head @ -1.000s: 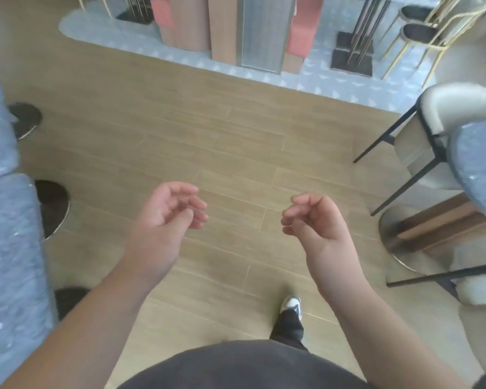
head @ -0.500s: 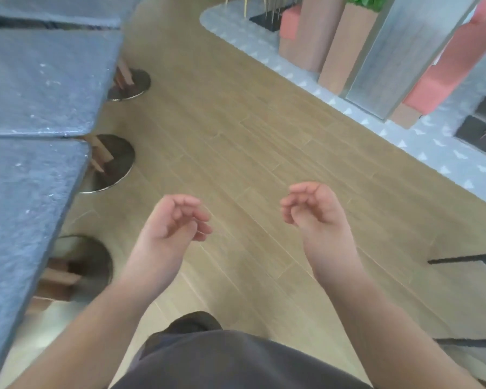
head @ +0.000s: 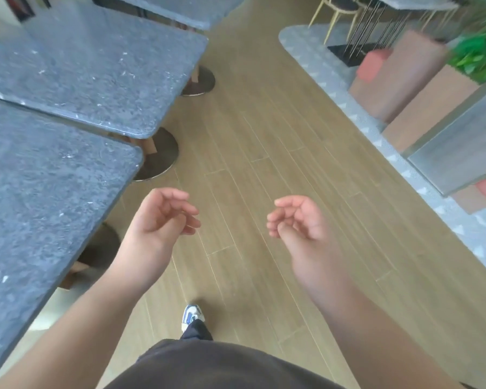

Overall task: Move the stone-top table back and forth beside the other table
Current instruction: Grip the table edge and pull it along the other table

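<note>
Both the left hand (head: 157,223) and right hand (head: 300,223) hang loosely curled, holding nothing, above wooden floor (head: 264,153), with two stone-top tables (head: 40,197) edge to edge at left.

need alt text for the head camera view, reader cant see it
Seen from above, a person's left hand and right hand hover loosely curled and empty over a wood-plank floor. Grey stone-top tables line the left side, untouched, and one sneaker shows below.

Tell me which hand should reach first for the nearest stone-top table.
Left. The left hand hangs empty right beside the nearest stone-top table; the right hand, also empty, is farther out over the wood floor.
</note>
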A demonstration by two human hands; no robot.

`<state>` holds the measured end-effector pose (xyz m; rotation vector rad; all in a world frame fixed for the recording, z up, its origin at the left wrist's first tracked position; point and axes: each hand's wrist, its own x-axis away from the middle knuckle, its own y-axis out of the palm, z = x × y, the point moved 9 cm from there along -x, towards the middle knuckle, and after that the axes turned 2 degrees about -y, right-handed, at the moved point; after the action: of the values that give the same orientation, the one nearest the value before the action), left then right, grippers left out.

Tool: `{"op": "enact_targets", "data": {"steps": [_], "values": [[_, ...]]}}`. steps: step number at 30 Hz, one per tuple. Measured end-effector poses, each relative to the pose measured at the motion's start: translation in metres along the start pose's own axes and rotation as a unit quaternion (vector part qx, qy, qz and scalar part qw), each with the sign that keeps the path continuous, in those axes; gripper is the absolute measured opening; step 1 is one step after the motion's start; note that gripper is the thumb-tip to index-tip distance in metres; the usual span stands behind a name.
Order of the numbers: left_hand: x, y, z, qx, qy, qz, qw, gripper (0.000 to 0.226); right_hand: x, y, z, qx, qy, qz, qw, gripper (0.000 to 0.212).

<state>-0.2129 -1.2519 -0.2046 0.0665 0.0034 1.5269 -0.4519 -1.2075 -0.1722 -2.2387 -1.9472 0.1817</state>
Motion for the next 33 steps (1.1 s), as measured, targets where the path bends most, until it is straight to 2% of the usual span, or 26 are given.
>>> {"op": "enact_targets", "data": {"steps": [10, 20, 27, 31, 33], "values": [[-0.102, -0.080, -0.004, -0.003, -0.018, 0.084, 0.996, 0.030, -0.132, 0.098, -0.012, -0.026, -0.036, -0.101, 0.994, 0.033], [-0.185, -0.086, -0.021, 0.009, -0.045, 0.206, 0.977, 0.028, -0.264, 0.131, 0.007, -0.073, -0.023, -0.225, 0.971, 0.031], [-0.224, -0.076, -0.039, 0.060, -0.071, 0.361, 0.928, 0.037, -0.373, 0.147, 0.017, -0.068, -0.003, -0.349, 0.935, 0.032], [-0.213, -0.077, -0.064, 0.099, -0.100, 0.422, 0.895, 0.030, -0.407, 0.191, 0.041, -0.048, 0.037, -0.395, 0.916, 0.032], [-0.202, -0.082, -0.092, 0.160, -0.133, 0.450, 0.869, 0.029, -0.409, 0.222, 0.063, -0.031, 0.073, -0.422, 0.903, 0.034]]}}
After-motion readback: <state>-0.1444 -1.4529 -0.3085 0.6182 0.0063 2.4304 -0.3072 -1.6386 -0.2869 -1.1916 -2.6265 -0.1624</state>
